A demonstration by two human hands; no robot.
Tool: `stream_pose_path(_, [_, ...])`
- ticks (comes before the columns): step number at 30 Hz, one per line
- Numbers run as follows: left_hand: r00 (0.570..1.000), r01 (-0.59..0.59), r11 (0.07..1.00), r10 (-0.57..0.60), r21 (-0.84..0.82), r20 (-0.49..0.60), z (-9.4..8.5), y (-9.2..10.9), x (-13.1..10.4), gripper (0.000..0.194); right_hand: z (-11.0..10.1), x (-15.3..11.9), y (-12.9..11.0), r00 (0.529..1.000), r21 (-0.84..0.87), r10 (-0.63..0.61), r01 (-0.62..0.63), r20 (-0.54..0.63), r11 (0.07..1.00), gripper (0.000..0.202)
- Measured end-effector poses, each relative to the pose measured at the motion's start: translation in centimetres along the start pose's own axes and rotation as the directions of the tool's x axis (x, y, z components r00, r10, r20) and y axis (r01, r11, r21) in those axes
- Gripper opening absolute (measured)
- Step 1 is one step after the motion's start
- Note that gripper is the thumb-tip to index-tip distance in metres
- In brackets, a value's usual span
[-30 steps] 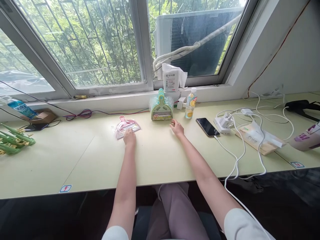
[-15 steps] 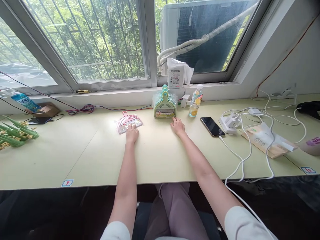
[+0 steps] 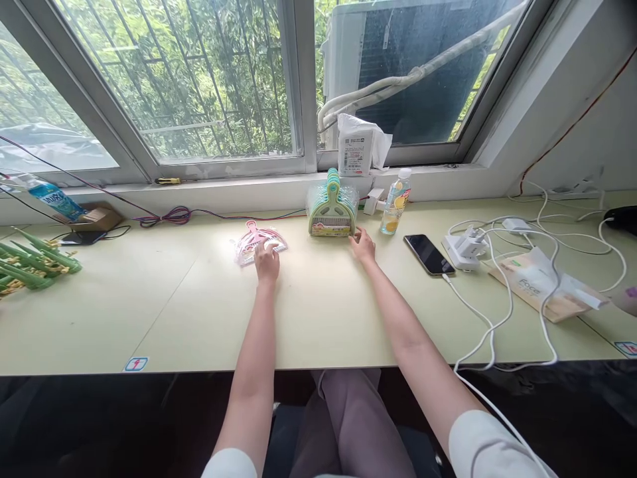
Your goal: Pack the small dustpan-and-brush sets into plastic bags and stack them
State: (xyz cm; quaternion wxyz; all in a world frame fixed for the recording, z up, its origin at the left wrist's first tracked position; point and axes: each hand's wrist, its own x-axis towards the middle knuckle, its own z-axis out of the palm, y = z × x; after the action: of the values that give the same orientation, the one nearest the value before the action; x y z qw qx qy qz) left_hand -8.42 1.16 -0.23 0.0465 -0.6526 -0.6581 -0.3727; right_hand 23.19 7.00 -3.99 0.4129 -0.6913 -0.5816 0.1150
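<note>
On a pale-yellow table, a pink, plastic-wrapped dustpan lies at eleven o'clock, partly under the left hand; green, plastic-wrapped dustpans stand at twelve, the right hand at their corner. Whether the fingers grip, I cannot tell.

On the worktop we see a drink bottle standing upright, a black phone and, farther right, a tissue pack under white cables. At far left we find green plant stems; a white packet stands on the windowsill.
</note>
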Motion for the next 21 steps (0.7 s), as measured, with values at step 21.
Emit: stream_pose_path(21, [0.985, 0.005, 0.904, 0.068, -0.427, 0.156, 0.5, 2.7, -0.4, 0.027, -1.3, -2.7, -0.8, 0.998, 0.203, -0.045, 0.033, 0.053, 0.979, 0.025])
